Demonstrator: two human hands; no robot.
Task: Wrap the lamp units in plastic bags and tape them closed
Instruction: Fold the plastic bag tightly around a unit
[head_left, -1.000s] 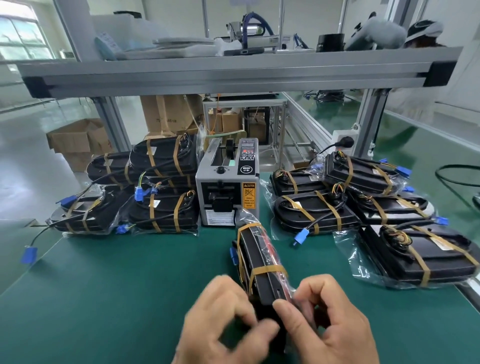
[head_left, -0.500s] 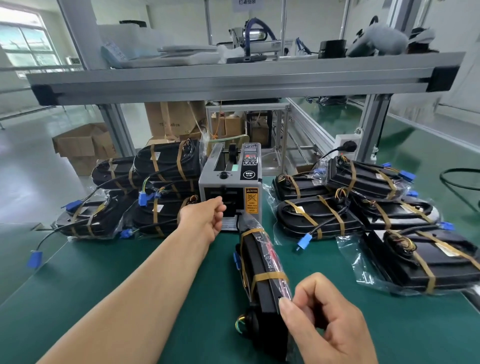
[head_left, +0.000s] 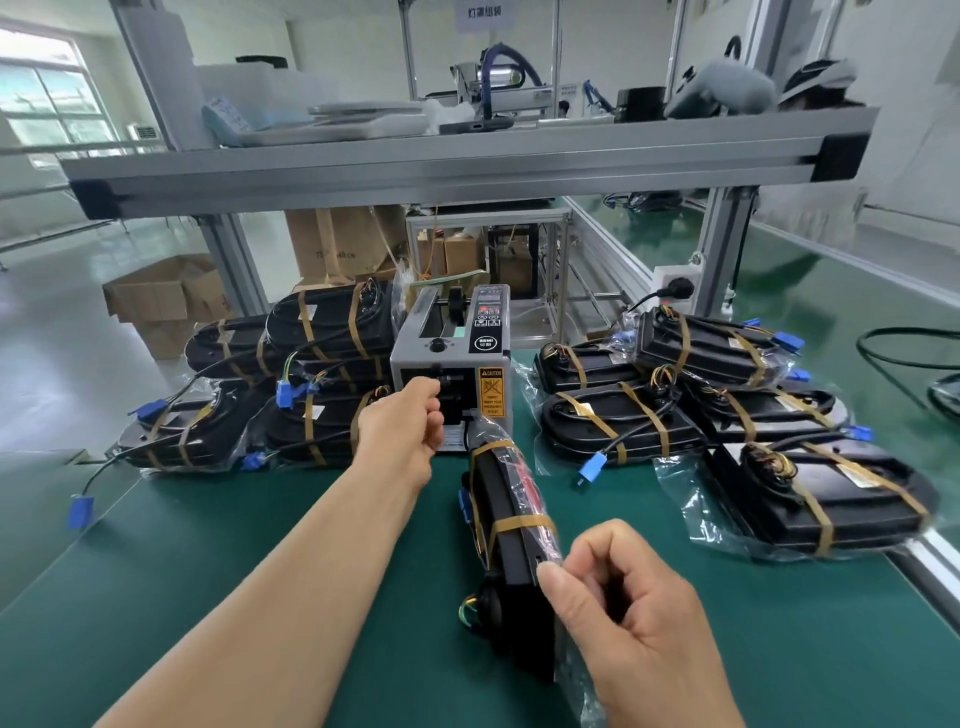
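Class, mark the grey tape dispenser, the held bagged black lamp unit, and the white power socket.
grey tape dispenser (head_left: 457, 360): head view, upper housing.
bagged black lamp unit (head_left: 511, 556): head view, side face.
white power socket (head_left: 660, 278): head view, faceplate.

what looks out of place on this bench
Mostly tidy stacks. One blue plug on its cable trails past the left edge of the bench, away from the left pile of bagged lamps. The front right lamp sits right at the right edge, its bag loose and crumpled.

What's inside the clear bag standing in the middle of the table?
A black lamp unit with coloured wires at its near end. The right hand, pinching the bag, covers part of that end.
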